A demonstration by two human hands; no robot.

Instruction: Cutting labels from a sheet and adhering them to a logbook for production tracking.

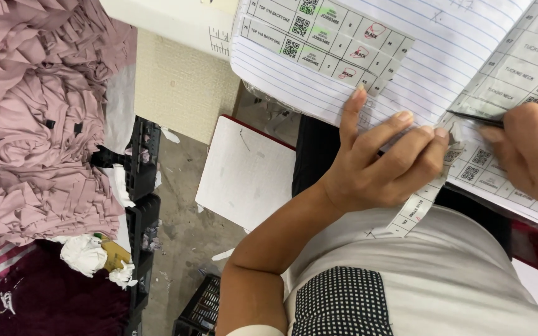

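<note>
Pinching a narrow strip of printed labels (420, 208), the left hand (381, 165) is seen with thumb and curled fingers closed on the strip, index finger stretched out flat on the ruled page of the open notebook (406, 56). The right hand (533, 152), at the right edge of the notebook, is closed around a thin dark pen-like tool (474, 118), tip laid at the labels just beside the left fingertips. For a clean result the strip should be held taut and flat against the page, and the tool kept steady along the printed grid. The strip looks thin, papery, glossy, hanging limp below the hand. Pages are lined, slightly curled, with a pasted label sheet of small square code patches. Nearest, a pale shirt with a dotted black patch (344, 302) is seen. Farther left, soft crumpled pink fabric pieces (32, 124) are stacked; dark plastic crates (144, 162) stand on a rough concrete floor (182, 205).
</note>
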